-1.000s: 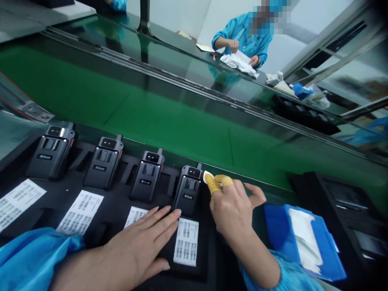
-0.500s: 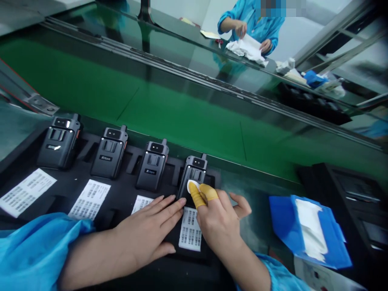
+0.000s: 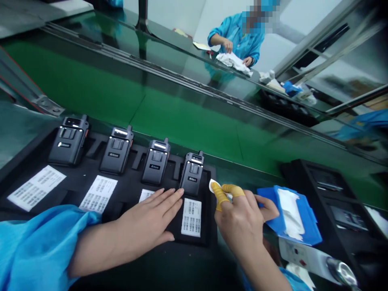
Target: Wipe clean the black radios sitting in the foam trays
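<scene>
Riton handheld radio (image 3: 192,174), the rightmost of four black units, sits upright in its slot near the lower middle of the frame, its long axis running up and down with a slight lean. Its back faces up, showing a clip recess and a small Riton badge. The right hand (image 3: 239,220) is just to the right of the radio's upper end. Its thumb and forefinger, both in yellow finger cots (image 3: 220,195), come together on a small white wipe (image 3: 212,185), pinching it. The wipe sits beside the radio's upper right edge, with a narrow gap between them.

The left hand (image 3: 148,215) lies flat and open on the black foam tray (image 3: 157,254), fingers extended toward the radio. It is the nearer hand, with its fingertips at the radio's lower left corner, though I can't tell if they touch. A barcode label (image 3: 191,217) lies directly below the radio, and similar labels sit below the other three radios to the left.

At the right, a blue folder (image 3: 298,216) holds white wipes, just beyond the right hand's fingers. A green conveyor belt (image 3: 182,119) crosses the frame behind the tray. At the upper right, a co-worker (image 3: 235,40) in a blue smock handles a white cloth (image 3: 232,61) across the belt.
</scene>
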`<state>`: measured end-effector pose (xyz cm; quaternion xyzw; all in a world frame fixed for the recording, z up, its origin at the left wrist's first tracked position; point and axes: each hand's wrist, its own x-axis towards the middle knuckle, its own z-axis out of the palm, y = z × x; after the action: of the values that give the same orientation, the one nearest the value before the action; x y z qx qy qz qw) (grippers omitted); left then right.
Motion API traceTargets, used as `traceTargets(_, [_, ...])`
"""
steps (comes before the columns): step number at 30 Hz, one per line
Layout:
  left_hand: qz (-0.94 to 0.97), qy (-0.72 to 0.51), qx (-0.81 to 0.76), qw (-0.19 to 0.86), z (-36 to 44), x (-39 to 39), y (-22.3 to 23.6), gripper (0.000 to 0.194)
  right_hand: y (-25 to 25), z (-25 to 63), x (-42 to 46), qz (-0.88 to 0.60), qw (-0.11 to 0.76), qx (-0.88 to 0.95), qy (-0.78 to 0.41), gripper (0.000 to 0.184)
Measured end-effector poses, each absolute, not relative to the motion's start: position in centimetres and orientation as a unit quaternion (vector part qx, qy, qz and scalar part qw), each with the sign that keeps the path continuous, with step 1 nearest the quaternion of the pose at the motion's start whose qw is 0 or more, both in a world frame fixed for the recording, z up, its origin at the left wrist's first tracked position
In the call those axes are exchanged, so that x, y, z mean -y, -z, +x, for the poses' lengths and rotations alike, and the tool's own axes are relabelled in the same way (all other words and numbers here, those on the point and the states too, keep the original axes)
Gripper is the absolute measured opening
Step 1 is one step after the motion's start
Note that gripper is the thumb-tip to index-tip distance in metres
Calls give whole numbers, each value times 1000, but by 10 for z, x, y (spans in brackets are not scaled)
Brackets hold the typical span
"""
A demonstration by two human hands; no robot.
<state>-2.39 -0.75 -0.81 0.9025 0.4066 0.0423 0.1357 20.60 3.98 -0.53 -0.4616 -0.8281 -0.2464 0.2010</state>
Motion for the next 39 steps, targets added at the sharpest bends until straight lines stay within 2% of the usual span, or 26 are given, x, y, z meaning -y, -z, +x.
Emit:
traceTargets(4, [893, -52, -436, 103, -53, 21, 4, 55, -4, 189, -47, -435, 212, 840, 245, 22])
traceTargets(9, [858, -59, -499, 109, -77, 31, 15, 59, 1, 146, -74, -381, 234, 863, 235, 24])
traceTargets(17, [848, -107, -503, 128, -73, 32, 29, 52, 12, 81, -109, -305, 205, 901, 230, 28])
traceTargets(25, [846, -118, -509, 107, -70, 34, 35, 45, 16, 87, -108, -336, 205, 889, 235, 31])
traceTargets(30, [839, -147, -519, 77, -67, 38, 46, 45, 15, 77, -104, -302, 227, 893, 245, 30])
traceTargets(39, [848, -142, -506, 60, -72, 33, 31, 42, 15, 80, -110, -342, 216, 881, 246, 29])
